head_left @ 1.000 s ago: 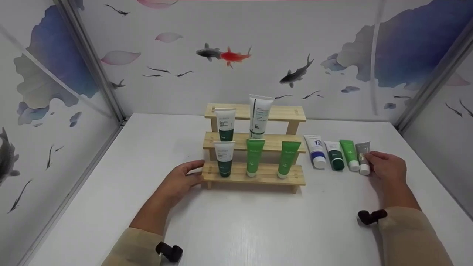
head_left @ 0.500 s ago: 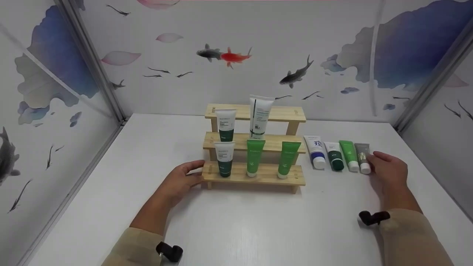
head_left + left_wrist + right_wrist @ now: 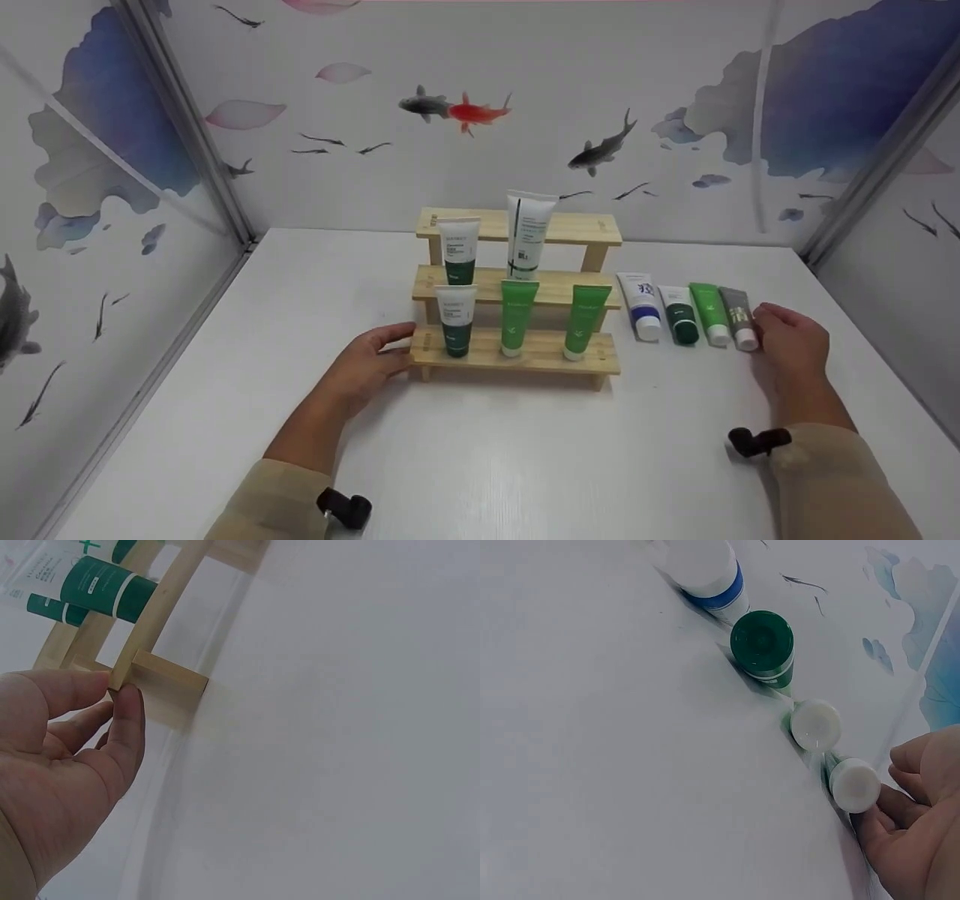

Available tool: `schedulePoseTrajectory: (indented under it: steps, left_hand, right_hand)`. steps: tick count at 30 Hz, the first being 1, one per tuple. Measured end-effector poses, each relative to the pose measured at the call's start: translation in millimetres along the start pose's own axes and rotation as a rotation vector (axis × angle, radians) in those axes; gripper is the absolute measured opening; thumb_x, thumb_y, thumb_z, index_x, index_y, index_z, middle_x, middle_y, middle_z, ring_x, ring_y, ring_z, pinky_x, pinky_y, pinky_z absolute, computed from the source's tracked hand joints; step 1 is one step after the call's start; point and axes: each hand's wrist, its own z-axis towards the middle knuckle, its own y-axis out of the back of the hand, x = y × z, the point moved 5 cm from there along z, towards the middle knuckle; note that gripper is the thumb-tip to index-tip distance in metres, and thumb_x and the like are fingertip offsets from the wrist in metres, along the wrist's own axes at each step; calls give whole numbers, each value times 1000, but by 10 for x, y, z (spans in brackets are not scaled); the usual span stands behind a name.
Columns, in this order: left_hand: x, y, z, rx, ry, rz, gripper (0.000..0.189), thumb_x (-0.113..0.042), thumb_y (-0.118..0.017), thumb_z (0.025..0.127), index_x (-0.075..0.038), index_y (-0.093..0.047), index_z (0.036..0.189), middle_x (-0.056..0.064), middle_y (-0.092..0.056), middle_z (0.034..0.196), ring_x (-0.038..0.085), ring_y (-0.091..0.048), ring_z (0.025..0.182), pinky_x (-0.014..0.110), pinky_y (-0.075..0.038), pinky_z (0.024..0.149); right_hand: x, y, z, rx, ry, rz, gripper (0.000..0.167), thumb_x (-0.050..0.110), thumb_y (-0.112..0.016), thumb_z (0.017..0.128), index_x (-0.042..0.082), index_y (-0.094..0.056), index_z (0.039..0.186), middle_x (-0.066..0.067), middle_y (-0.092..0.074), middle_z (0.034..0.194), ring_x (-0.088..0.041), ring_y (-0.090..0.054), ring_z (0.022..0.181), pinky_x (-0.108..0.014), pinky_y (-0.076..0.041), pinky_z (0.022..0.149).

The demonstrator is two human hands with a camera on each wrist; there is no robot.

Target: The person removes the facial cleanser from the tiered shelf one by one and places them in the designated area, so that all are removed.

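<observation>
A gray tube (image 3: 737, 315) (white-capped) lies right of the rack (image 3: 546, 352).

beige sleeves (image 3: 840, 480) with black, stubby wrist attachments (image 3: 345, 509)

Between the forearms (image 3: 309, 424) the near desk (image 3: 525, 450) gives free passage up to the wooden rack (image 3: 484, 345), whose upright tubes (image 3: 517, 319) block the way, and four lying tubes (image 3: 709, 313) leave only a narrow gap at its right end.

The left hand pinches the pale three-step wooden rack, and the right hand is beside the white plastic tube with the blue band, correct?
Not quite: the right hand is beside the grey plastic tube with the white cap, as the head view shows. The left hand does pinch the rack.
</observation>
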Motion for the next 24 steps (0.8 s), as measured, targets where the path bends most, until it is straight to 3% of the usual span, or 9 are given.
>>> schedulePoseTrajectory:
  steps: [4, 10, 16, 24]
  left_hand:
    - [-4, 0, 4, -1, 0, -1, 54, -5, -64, 103, -16, -57, 155, 9, -53, 162, 24, -64, 138, 45, -50, 121]
    - [-7, -2, -7, -24, 21, 21, 54, -6, -65, 102, -19, -59, 153, 6, -54, 162, 23, -65, 138, 44, -51, 120]
    - [-8, -5, -9, -25, -12, 19, 55, -3, -63, 102, -17, -57, 155, 9, -49, 165, 26, -65, 138, 44, -52, 119]
    - [-5, -23, -8, -26, -3, 24, 54, -5, -64, 103, -18, -57, 155, 8, -50, 165, 25, -64, 139, 44, -51, 120]
  right_hand:
    - [76, 2, -41, -33, 27, 55, 57, 46, -64, 105, 28, -53, 158, 8, -56, 154, -8, -53, 140, -20, -50, 115]
    - [261, -127, -211, -49, 142, 182, 52, 42, -72, 101, 24, -63, 149, 14, -69, 128, -8, -62, 131, -20, -50, 116]
    - [489, -400, -486, 33, 295, 220, 51, 40, -74, 100, 19, -66, 146, 8, -72, 125, -10, -68, 124, -10, -57, 93]
    - [689, -660, -885, 116, 402, 152, 53, 45, -72, 99, 21, -65, 146, 5, -73, 127, -10, -70, 119, -13, -58, 93]
